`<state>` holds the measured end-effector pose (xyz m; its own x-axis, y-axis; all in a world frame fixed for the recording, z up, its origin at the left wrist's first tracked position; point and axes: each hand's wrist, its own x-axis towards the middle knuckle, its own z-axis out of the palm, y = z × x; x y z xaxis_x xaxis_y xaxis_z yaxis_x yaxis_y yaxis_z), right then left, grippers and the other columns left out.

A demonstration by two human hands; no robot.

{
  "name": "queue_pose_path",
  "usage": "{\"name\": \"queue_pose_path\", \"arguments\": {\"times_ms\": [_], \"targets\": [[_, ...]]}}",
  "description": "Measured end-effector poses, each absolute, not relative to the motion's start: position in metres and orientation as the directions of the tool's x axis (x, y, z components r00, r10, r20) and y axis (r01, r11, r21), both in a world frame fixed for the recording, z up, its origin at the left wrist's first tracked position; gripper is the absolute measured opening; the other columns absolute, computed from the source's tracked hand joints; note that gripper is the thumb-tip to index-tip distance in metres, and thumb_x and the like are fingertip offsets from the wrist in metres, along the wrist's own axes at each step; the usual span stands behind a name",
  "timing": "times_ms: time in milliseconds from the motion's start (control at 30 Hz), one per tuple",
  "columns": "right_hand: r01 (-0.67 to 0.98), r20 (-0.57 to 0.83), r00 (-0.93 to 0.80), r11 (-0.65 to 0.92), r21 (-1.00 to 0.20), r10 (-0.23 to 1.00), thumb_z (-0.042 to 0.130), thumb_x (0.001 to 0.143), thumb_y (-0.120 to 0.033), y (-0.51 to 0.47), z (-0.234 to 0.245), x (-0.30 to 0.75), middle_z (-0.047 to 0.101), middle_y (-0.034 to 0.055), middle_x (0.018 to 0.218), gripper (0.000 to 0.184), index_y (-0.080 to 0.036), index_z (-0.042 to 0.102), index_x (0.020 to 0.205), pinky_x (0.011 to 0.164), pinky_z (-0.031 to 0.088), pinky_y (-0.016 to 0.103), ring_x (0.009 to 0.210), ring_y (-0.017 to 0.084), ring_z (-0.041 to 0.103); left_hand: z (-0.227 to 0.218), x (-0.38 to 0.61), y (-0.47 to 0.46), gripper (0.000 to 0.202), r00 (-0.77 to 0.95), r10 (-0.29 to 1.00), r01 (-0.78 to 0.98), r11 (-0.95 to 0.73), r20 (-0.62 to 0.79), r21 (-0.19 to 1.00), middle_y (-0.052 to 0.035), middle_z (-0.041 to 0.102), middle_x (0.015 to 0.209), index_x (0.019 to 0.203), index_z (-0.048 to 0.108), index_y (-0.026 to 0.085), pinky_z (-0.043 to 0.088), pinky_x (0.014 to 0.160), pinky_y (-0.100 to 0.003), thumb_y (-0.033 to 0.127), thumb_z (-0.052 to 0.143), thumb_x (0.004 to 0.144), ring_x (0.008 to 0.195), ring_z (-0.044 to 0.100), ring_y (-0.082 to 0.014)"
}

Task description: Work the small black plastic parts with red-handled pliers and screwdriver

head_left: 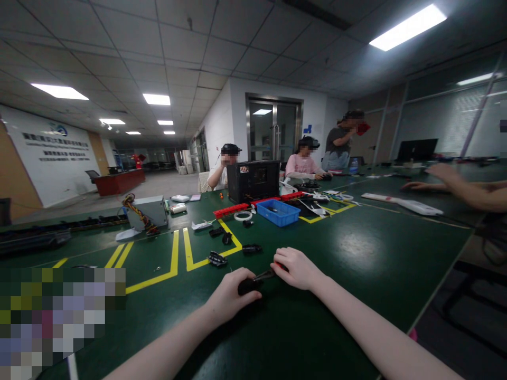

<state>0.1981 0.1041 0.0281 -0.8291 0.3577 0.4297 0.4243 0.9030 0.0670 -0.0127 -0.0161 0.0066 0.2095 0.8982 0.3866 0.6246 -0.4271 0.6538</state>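
Note:
In the head view, my left hand (233, 293) is closed around a small black part (247, 286) just over the green table. Its exact kind is hidden by the fingers. My right hand (295, 268) grips a red-handled tool (264, 275) that looks like pliers. The tool's dark tip points left and meets the black part. Beyond my hands lie several loose black pieces, among them one long black piece (252, 248) and a clustered one (217, 258).
A blue bin (278, 213) stands past my hands, before a black computer case (253, 182). A power supply with cables (147, 214) sits at left. A white power strip (402, 203) lies at right. Several people work around the table; one person's arms (455, 182) reach in from the right.

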Motion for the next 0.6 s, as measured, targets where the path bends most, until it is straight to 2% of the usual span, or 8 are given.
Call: {"name": "queue_pose_path", "arguments": {"times_ms": [300,600], "targets": [[0.454,0.425,-0.812,0.891,0.029,0.400,0.039,0.094,-0.032,0.1026,0.0279,0.1977,0.054,0.0032,0.079,0.025,-0.018,0.053,0.079,0.066,0.037,0.028,0.072,0.015,0.051,0.0047,-0.0119,-0.0164,0.019,0.169,0.906,0.645,-0.399,0.388,0.652,-0.0030,0.065,0.089,0.094,0.064,0.016,0.044,0.073,-0.026,0.026,0.068,0.078,0.082,0.059,-0.0175],[0.441,0.449,-0.800,0.897,-0.010,0.398,0.041,0.094,-0.033,0.1006,0.0303,0.2007,0.053,0.0045,0.093,0.021,-0.019,0.055,0.086,0.065,0.038,0.027,0.073,0.013,0.053,0.0116,-0.0111,-0.0185,0.020,0.217,0.915,0.605,-0.400,0.340,0.689,-0.0023,0.068,0.087,0.096,0.066,0.016,0.043,0.071,-0.025,0.032,0.061,0.085,0.079,0.061,-0.0165]]}}
